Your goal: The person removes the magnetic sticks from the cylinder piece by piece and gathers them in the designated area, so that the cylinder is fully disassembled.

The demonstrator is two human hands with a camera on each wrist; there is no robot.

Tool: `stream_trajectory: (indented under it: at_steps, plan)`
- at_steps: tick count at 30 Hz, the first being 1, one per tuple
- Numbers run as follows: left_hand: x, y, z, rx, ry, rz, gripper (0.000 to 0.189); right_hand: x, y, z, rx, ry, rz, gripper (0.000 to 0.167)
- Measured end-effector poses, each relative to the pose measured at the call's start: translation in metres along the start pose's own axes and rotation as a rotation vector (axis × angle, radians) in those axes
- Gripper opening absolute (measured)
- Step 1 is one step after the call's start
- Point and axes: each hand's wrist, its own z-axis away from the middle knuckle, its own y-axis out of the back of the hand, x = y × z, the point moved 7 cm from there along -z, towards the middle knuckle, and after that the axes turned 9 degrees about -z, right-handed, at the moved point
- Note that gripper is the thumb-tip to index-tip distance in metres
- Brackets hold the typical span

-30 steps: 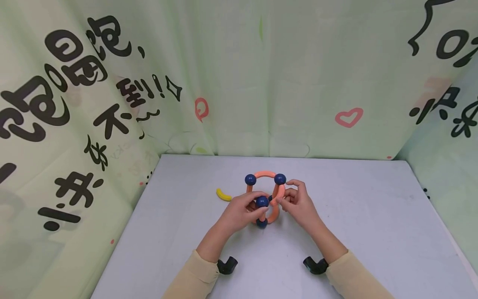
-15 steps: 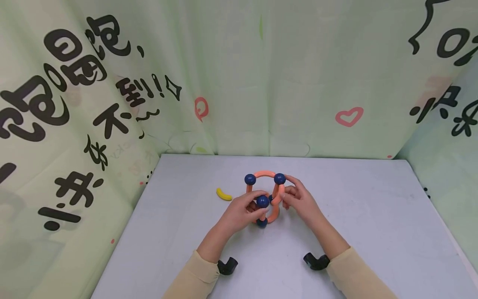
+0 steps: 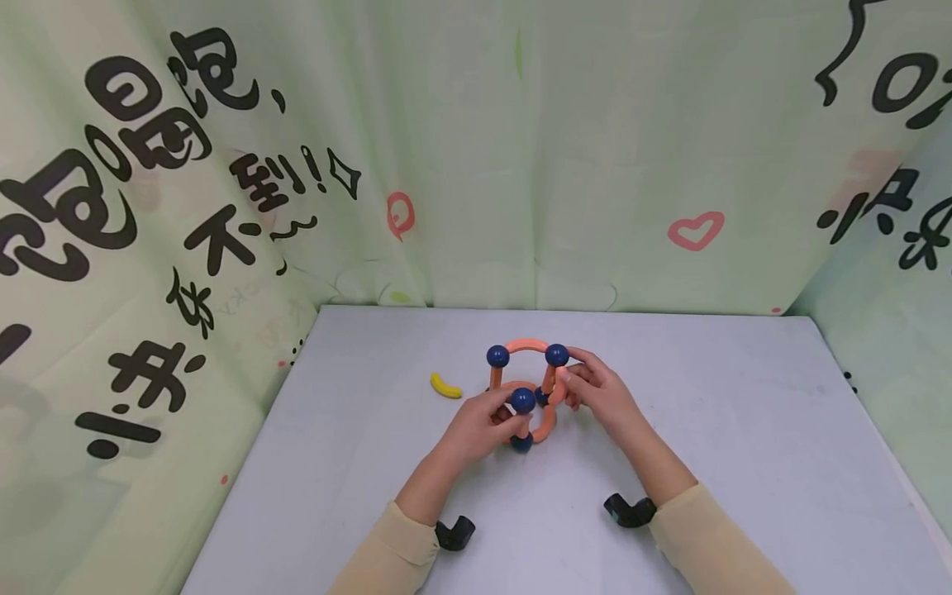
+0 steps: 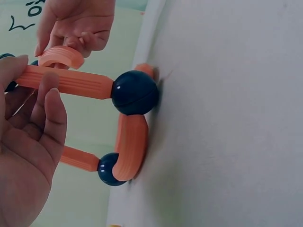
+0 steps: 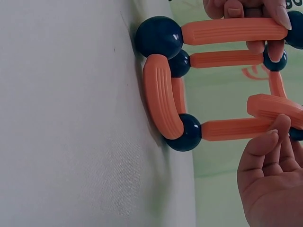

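A frame of orange sticks and dark blue balls stands on the table, with curved sticks along its base and an arched stick (image 3: 527,345) at the back top. My left hand (image 3: 482,420) grips the front upright stick (image 4: 90,85) just below its top ball (image 3: 523,401). With thumb and fingers, my right hand (image 3: 601,397) pinches a short curved stick (image 5: 277,108) beside the right upright stick (image 5: 232,129). One finger of that hand reaches to the top right ball (image 3: 557,355). In the left wrist view, the free end of the curved stick (image 4: 75,60) points toward the front upright.
A yellow curved stick (image 3: 446,387) lies on the white table (image 3: 357,496), left of the frame. Behind and at the sides hangs a pale green curtain (image 3: 476,165) with printed lettering. A black wrist camera (image 3: 629,511) juts from the right sleeve, another (image 3: 455,534) from the left.
My right hand's fingers have shifted on the curved stick, and a finger now stretches to the top right ball. The curved stick has turned slightly. My left hand has hardly moved.
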Motion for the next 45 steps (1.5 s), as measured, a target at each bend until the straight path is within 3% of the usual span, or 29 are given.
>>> stream_trajectory:
  at_steps: [8, 16, 25, 32, 36, 41, 45]
  plan:
    - [-0.005, -0.004, 0.001, 0.017, -0.007, 0.004, 0.030, -0.003, 0.000, 0.000, -0.004, 0.000, -0.003, 0.056]
    - [-0.013, -0.010, 0.002, 0.014, 0.007, 0.017, 0.032, -0.004, 0.002, 0.000, 0.011, 0.003, 0.031, 0.055]
    - [-0.014, -0.015, 0.004, 0.027, 0.006, 0.026, 0.024, -0.013, 0.016, 0.003, 0.147, 0.036, 0.134, 0.045]
    - [-0.016, -0.016, 0.005, 0.046, 0.013, 0.002, 0.018, -0.042, 0.019, 0.021, 0.206, 0.156, 0.190, 0.039]
    - [-0.018, -0.018, 0.005, 0.041, 0.018, 0.008, 0.020, -0.055, 0.007, 0.032, 0.138, 0.198, 0.189, 0.032]
    - [-0.021, -0.019, 0.005, 0.031, 0.032, 0.010, 0.019, -0.056, -0.022, 0.039, -0.071, 0.201, 0.190, 0.032]
    - [-0.023, -0.021, 0.006, 0.022, 0.041, -0.003, 0.020, -0.052, -0.043, 0.041, -0.185, 0.208, 0.230, 0.042]
